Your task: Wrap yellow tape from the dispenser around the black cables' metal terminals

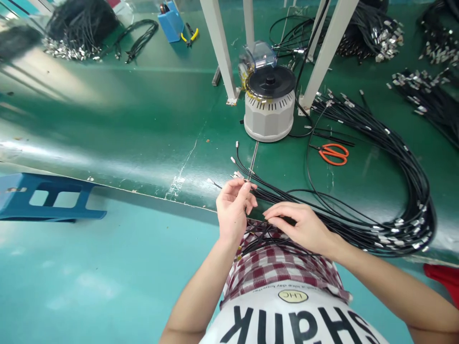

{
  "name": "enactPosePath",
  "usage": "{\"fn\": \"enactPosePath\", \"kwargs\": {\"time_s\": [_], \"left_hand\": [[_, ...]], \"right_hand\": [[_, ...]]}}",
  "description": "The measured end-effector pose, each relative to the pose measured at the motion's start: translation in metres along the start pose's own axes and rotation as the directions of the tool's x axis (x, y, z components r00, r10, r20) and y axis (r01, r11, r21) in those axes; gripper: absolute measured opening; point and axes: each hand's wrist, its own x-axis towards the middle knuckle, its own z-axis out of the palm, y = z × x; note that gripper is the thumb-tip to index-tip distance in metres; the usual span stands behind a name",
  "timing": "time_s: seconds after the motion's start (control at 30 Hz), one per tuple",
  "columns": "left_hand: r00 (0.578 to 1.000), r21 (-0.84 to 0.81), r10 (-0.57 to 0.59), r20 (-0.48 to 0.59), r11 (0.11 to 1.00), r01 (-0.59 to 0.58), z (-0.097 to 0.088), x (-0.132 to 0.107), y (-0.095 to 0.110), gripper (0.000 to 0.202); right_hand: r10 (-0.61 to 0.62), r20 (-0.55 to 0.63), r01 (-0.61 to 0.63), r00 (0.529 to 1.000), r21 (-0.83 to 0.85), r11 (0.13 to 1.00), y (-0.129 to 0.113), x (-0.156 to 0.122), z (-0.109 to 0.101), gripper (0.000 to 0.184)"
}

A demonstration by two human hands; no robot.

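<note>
Grn bench point(125, 119) — teal flr point(89, 277)

The table point(143, 119) fills the far part of the scene, its near edge running across the middle. At that edge, about the centre, the left hand point(233, 210) and right hand point(299, 224) sit side by side on the ends of a cable bundle point(394, 157). The bundle loops away to the far right and comes back along the near right edge. Behind the hands stands a round machine point(269, 112), between upright posts point(220, 48). Scissors point(334, 154) lie right of the machine, within the bend of the loop. At the far left lies a cable pile point(79, 28); right of it stands a small bin point(171, 21) with pliers point(190, 36) just beside. More cables point(426, 95) lie at the far right. A stool point(46, 196) stands at the near left, off the table.
</note>
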Motion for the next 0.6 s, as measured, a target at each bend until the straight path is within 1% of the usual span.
{"fn": "enactPosePath", "kwargs": {"time_s": [0.03,0.1,0.17,0.23,0.27,0.37,0.4,0.5,0.6], "left_hand": [[1.000,0.011,0.006,0.019,1.000,-0.006,0.002,-0.004,0.003,0.025],[0.996,0.045,-0.001,0.092,0.999,-0.004,0.005,-0.012,0.009,0.021],[0.985,0.082,-0.023,0.170,0.997,0.009,0.008,-0.021,0.016,0.015],[0.975,0.104,-0.044,0.218,0.994,0.022,0.010,-0.029,0.022,0.012],[0.972,0.111,-0.050,0.231,0.993,0.025,0.011,-0.032,0.024,0.015],[0.966,0.140,-0.059,0.252,0.990,0.024,0.012,-0.040,0.029,0.037],[0.965,0.146,-0.061,0.255,0.989,0.024,0.011,-0.041,0.029,0.040],[0.964,0.137,-0.070,0.255,0.990,0.035,0.009,-0.044,0.028,0.037],[0.966,0.119,-0.070,0.250,0.992,0.041,0.007,-0.045,0.026,0.035]], "right_hand": [[0.033,-0.042,-0.030,0.999,0.071,0.997,-0.006,0.002,-0.007,0.015],[0.119,-0.109,-0.096,0.987,0.193,0.976,-0.016,0.009,-0.022,0.012],[0.198,-0.125,-0.156,0.972,0.285,0.946,-0.023,0.018,-0.034,0.014],[0.248,-0.106,-0.197,0.963,0.349,0.916,-0.027,0.028,-0.040,0.016],[0.262,-0.091,-0.211,0.961,0.374,0.903,-0.028,0.032,-0.041,0.017],[0.279,-0.050,-0.232,0.959,0.429,0.873,-0.032,0.039,-0.039,0.016],[0.283,-0.040,-0.237,0.958,0.443,0.864,-0.032,0.040,-0.037,0.015],[0.286,-0.014,-0.247,0.958,0.466,0.850,-0.033,0.041,-0.034,0.015],[0.275,0.008,-0.249,0.961,0.457,0.854,-0.032,0.040,-0.033,0.013]]}}
